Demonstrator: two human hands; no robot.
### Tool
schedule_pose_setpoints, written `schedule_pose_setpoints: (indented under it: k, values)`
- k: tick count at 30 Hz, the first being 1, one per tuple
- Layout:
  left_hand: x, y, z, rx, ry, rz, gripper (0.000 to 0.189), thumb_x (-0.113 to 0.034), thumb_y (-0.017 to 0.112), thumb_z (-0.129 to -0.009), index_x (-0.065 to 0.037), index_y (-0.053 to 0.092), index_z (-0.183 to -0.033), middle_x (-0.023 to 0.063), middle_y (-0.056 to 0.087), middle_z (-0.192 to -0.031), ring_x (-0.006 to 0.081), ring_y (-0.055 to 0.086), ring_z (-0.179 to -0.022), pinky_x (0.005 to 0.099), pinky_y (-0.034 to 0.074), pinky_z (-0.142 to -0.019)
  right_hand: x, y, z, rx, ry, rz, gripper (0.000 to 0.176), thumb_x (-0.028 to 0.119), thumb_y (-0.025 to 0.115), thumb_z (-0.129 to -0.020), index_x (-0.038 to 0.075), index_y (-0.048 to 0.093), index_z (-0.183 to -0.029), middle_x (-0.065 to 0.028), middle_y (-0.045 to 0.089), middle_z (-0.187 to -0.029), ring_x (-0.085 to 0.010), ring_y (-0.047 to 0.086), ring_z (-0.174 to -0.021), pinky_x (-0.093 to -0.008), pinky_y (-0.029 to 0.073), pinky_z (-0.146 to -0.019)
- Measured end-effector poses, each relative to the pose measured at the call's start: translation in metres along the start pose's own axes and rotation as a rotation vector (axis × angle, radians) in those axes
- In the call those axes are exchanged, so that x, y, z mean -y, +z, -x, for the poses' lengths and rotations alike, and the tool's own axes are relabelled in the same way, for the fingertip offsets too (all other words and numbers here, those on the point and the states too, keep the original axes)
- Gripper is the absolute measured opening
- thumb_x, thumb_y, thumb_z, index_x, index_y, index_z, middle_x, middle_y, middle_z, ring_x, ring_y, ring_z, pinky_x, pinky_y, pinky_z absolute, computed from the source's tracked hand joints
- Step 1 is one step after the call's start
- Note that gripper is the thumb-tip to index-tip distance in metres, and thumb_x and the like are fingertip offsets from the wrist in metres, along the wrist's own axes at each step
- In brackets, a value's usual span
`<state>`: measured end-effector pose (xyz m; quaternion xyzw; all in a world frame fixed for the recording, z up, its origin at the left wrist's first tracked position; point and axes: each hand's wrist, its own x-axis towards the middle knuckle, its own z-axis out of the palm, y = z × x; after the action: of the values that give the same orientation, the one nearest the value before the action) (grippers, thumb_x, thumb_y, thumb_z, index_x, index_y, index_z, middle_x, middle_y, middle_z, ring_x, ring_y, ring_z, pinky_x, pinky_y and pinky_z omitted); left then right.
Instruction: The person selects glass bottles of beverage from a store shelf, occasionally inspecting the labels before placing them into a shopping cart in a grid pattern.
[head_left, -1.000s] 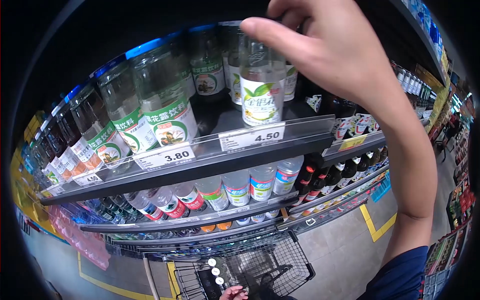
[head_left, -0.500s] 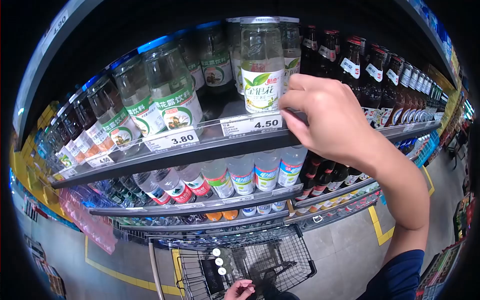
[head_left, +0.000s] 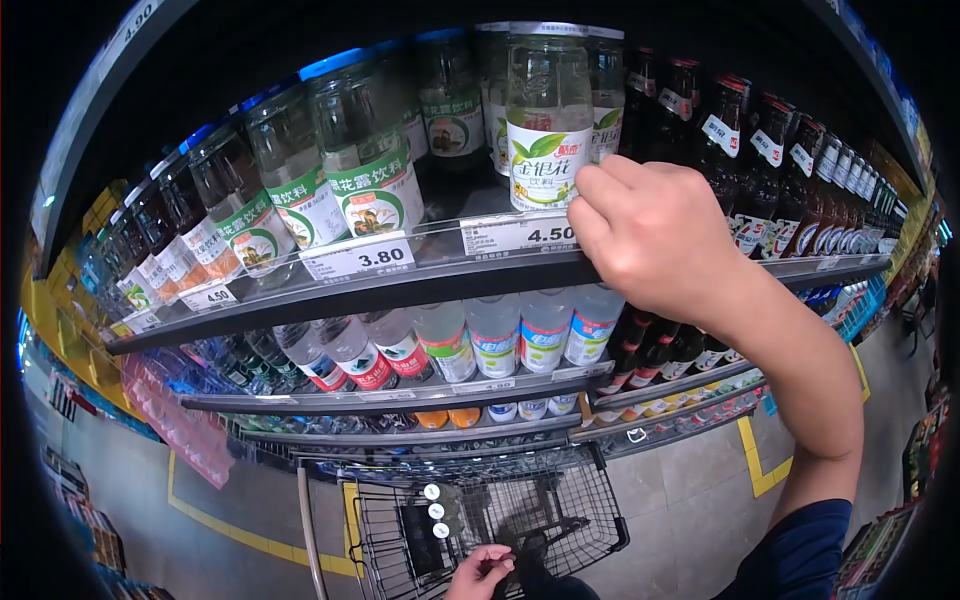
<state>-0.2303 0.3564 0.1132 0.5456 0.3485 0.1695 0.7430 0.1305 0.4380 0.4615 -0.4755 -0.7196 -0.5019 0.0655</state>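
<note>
Low down, the left hand [head_left: 482, 572] rests on the rear of the black wire shopping cart [head_left: 560, 500], its grip too cropped to judge. The right hand [head_left: 650, 240] is curled against the clear plastic price rail [head_left: 430, 255]; whether that grip pinches the rail I cannot tell. Just behind the fingers, the clear glass bottle with a white-and-green label [head_left: 548, 120] stands upright at the front of the dark metal shelf [head_left: 330, 300]. A knuckle nudge could tip it into the neighbouring dark brown bottles [head_left: 740, 150], or over the low rail onto the grey tiled floor [head_left: 690, 490] of the narrow aisle.
</note>
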Motion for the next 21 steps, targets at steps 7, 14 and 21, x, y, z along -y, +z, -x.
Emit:
schedule_pose_setpoints:
  k: [7, 14, 21]
  values:
    - [0.006, 0.004, -0.005, 0.002, 0.016, -0.01, 0.022, -0.007, 0.061, -0.095, -0.003, 0.06, -0.118, 0.0028, 0.065, -0.096, 0.0101, 0.061, -0.086, 0.0254, 0.049, -0.078, -0.007, 0.008, 0.0, -0.043, -0.064, 0.043, 0.013, 0.014, 0.061, -0.066, 0.008, 0.051, -0.062, -0.0047, 0.05, -0.068, -0.0179, 0.054, -0.062, -0.0304, 0.048, -0.05]
    - [0.004, 0.005, -0.004, -0.006, 0.022, -0.01, 0.021, -0.004, 0.06, -0.095, -0.003, 0.06, -0.116, 0.0024, 0.064, -0.095, 0.0108, 0.06, -0.086, 0.0255, 0.049, -0.079, -0.016, 0.007, 0.007, -0.02, 0.022, -0.104, 0.013, 0.013, 0.062, -0.071, 0.005, 0.052, -0.072, -0.006, 0.052, -0.073, -0.0212, 0.059, -0.07, -0.0342, 0.05, -0.051]
    - [0.006, 0.004, -0.001, 0.004, -0.037, 0.019, 0.02, -0.002, 0.058, -0.095, -0.001, 0.06, -0.115, 0.0028, 0.064, -0.093, 0.0112, 0.06, -0.087, 0.0264, 0.049, -0.081, -0.016, 0.005, 0.007, -0.052, 0.1, -0.248, 0.017, 0.011, 0.067, -0.068, 0.004, 0.052, -0.073, -0.0062, 0.052, -0.075, -0.0235, 0.059, -0.071, -0.0366, 0.05, -0.052]
